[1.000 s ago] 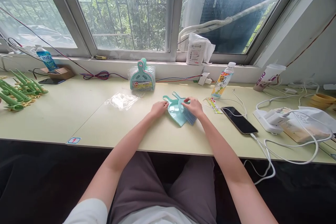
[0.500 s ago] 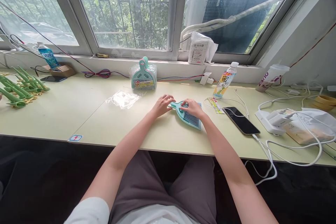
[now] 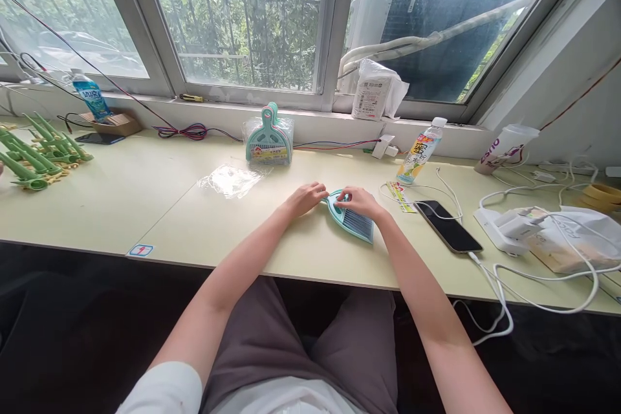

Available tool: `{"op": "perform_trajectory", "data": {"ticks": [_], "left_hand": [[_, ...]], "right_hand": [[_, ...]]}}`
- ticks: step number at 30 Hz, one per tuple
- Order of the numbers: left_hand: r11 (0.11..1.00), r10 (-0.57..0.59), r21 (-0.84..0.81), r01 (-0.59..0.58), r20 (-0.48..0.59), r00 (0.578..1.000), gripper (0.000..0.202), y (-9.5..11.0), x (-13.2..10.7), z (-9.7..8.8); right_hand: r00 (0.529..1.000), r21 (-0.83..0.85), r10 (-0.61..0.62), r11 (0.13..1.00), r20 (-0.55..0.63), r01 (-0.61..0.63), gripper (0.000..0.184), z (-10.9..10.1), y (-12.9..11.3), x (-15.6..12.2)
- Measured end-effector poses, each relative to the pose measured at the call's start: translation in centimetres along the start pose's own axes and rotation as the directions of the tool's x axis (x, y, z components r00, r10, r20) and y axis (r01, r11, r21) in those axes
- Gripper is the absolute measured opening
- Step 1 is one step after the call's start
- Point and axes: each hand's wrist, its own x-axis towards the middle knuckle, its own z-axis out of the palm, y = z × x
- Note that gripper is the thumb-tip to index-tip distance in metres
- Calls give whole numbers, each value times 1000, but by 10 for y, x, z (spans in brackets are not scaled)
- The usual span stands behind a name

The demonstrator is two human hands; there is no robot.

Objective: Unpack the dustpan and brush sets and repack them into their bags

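Observation:
A small mint-green dustpan (image 3: 371,239) lies on the table in front of me, a matching hand brush (image 3: 356,221) with grey bristles set in it. My left hand (image 3: 309,197) closes around the handle end at the left, its fingertips partly hiding the handles. From the right, my right hand (image 3: 359,200) reaches over the brush's upper part, thumb and fingers pinched on it. Behind them, packed dustpan and brush sets (image 3: 268,139) stand upright against the wall. A crumpled clear plastic bag (image 3: 231,180) lies to the left of my hands.
To the right are a printed card (image 3: 400,196), a drink bottle (image 3: 421,152), a phone (image 3: 447,225) on a white cable and a power strip (image 3: 504,236). Green plastic parts (image 3: 36,155) lie far left. The table's front edge (image 3: 291,281) runs above my lap.
My left hand's raised fingers have come down and closed on the handle end. My right hand stays on the brush. The view has shifted slightly.

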Motion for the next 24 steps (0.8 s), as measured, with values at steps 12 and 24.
{"op": "perform_trajectory", "data": {"ticks": [12, 24], "left_hand": [[984, -127, -111, 142, 132, 983, 26, 7, 2, 3], [532, -631, -780, 328, -108, 768, 48, 24, 17, -8]], "right_hand": [[999, -5, 26, 1000, 27, -25, 21, 2, 1, 0], [799, 242, 264, 958, -540, -153, 27, 17, -12, 10]]}}
